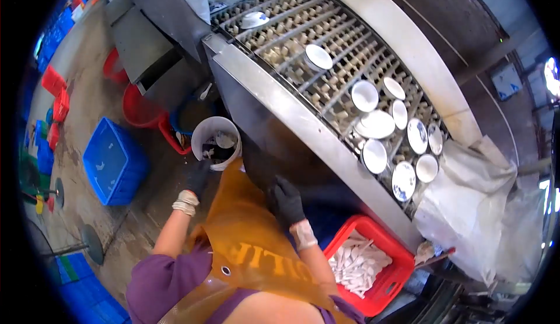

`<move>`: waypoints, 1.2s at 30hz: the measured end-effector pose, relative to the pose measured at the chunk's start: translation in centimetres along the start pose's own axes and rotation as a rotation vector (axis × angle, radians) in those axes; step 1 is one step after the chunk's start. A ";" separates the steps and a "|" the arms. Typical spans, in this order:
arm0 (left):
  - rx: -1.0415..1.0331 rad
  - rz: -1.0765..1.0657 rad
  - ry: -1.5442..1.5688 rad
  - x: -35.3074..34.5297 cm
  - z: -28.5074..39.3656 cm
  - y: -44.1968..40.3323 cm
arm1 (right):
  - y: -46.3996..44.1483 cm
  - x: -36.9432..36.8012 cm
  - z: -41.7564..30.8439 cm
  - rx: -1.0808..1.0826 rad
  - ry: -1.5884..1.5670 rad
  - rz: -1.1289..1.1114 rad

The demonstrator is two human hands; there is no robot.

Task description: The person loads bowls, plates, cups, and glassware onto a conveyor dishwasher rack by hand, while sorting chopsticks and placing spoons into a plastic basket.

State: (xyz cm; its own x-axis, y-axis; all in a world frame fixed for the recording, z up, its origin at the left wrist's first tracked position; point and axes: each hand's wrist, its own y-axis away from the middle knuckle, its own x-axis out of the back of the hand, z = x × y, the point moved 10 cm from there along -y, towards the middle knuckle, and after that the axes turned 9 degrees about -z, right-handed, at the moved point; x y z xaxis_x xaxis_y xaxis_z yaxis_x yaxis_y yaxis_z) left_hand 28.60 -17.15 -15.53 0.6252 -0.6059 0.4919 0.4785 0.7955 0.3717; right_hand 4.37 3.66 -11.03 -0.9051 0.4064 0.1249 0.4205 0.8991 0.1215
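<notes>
My left hand (pixel 198 178), in a dark glove with a pale cuff, is at the near left side of a white bucket (pixel 232 159). Its fingers are dark against the bucket, and their grip is hidden. Inside the bucket lie a pale bowl-like piece (pixel 225 139) and dark bits. My right hand (pixel 286 200), also dark-gloved, hangs beside the brown apron (pixel 251 230), close to the metal side of the conveyor. Its fingers look loosely extended, with nothing visible in them.
On the conveyor (pixel 280 50), several white bowls and plates, some blue-patterned, lie among pegs. A red crate (pixel 402 265) of white spoon-like pieces stands at right. A blue tub (pixel 114 166) and red basin (pixel 140 107) stand at left. A plastic sheet (pixel 466 201) drapes the conveyor's near end.
</notes>
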 end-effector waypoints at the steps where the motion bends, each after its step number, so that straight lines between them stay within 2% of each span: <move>1: -0.140 -0.025 0.371 -2.0 9.7 4.3 | -0.1 -0.8 1.7 -0.123 -0.168 -0.033; 2: -0.245 -0.137 0.168 -4.6 11.7 4.4 | -0.2 -0.8 0.4 -0.136 -0.181 -0.012; 3: -0.360 -0.243 -0.035 -7.0 13.3 4.3 | -1.2 -1.3 -3.7 0.012 -0.104 -0.065; 4: -0.373 -0.255 -0.050 -7.9 15.5 4.4 | -2.2 -1.9 -7.1 0.170 -0.022 -0.118; 5: -0.191 -0.347 0.260 -9.2 16.2 4.6 | -2.7 -1.9 -7.5 0.174 -0.028 -0.100; 6: 0.003 -0.431 0.573 -10.9 16.1 4.9 | -3.2 -2.2 -8.4 0.217 0.127 -0.111; 7: -0.005 -0.438 0.569 -11.3 16.5 4.6 | -3.8 -2.4 -9.4 0.259 0.286 -0.125; 8: -0.161 -0.355 0.587 -10.4 18.0 4.1 | -4.7 -1.7 -10.1 0.261 0.287 -0.119; 9: -0.317 -0.268 0.603 -9.2 19.3 3.8 | -5.4 -1.9 -11.5 0.342 0.334 -0.222; 10: -0.322 -0.267 0.603 -8.9 19.8 3.2 | -6.1 -2.2 -13.0 0.423 0.380 -0.329; 11: -0.243 -0.249 0.810 -8.5 19.2 2.6 | -6.8 -1.8 -14.8 0.326 0.526 -0.386; 12: -0.160 -0.227 1.015 -8.2 18.6 1.8 | -8.5 -0.8 -15.2 0.422 0.593 -0.299; 13: -0.225 -0.328 1.018 -7.8 19.5 0.9 | -10.2 0.3 -15.6 0.517 0.657 -0.208; 14: -0.223 -0.329 1.019 -7.6 20.4 -0.2 | -10.2 2.7 -19.0 0.723 0.747 0.077; 15: -0.216 -0.216 1.232 -6.4 21.0 -1.5 | -14.4 5.0 -17.9 0.605 0.450 0.085; 16: -0.201 -0.099 1.441 -5.5 21.4 -2.4 | -17.1 6.4 -19.6 0.512 0.892 0.198; 17: -0.212 -0.054 1.434 -4.6 22.5 -3.1 | -20.2 8.3 -20.4 0.437 0.950 0.244; 18: -0.213 -0.068 1.435 -4.1 22.3 -4.8 | -21.9 10.0 -20.8 0.552 0.997 0.394; 19: -0.249 -0.149 1.320 -3.5 22.1 -6.6 | -23.8 10.7 -21.0 0.511 1.152 0.446; 20: -0.280 -0.228 1.204 -3.3 23.2 -7.6 | -25.9 11.2 -20.0 0.562 1.214 0.478; 22: -0.301 -0.283 1.238 -2.9 25.0 -9.0 | -32.4 12.7 -15.1 0.256 1.215 0.198; 23: -0.330 -0.279 1.169 -2.3 25.6 -9.9 | -31.7 13.8 -16.3 0.366 0.976 0.331; 24: -0.363 -0.277 1.104 -1.9 26.5 -10.7 | -31.5 14.1 -17.4 0.461 0.940 0.389; 26: -0.289 -0.321 1.185 -2.4 26.9 -12.8 | -30.9 16.4 -17.0 0.309 0.508 0.438; 27: -0.289 -0.374 1.205 -2.8 27.1 -14.0 | -31.0 17.1 -15.5 0.231 0.164 0.392; 28: -0.295 -0.427 1.225 -3.4 27.6 -15.1 | -31.3 17.8 -13.2 0.137 -0.043 0.405; 30: -0.256 -0.491 1.207 -4.4 28.6 -16.9 | -29.8 20.0 -12.8 0.137 0.323 0.486; 32: -0.294 -0.657 1.207 -5.7 29.7 -18.6 | -25.0 21.6 -15.1 0.238 0.834 0.778; 34: -0.288 -0.728 1.249 -6.8 30.5 -19.5 | -22.7 22.9 -14.3 0.052 1.055 0.775; 36: -0.256 -0.732 1.428 -7.0 31.6 -19.6 | -22.4 24.8 -12.4 -0.171 0.966 0.674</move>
State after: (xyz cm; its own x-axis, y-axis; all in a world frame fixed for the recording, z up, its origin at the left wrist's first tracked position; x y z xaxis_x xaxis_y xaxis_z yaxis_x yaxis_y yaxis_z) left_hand -4.61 -28.43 -1.40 0.1925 -0.4591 -0.8673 0.9079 0.4187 -0.0202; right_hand -26.69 -8.42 1.54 -0.1067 0.4324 0.8953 0.8626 0.4880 -0.1329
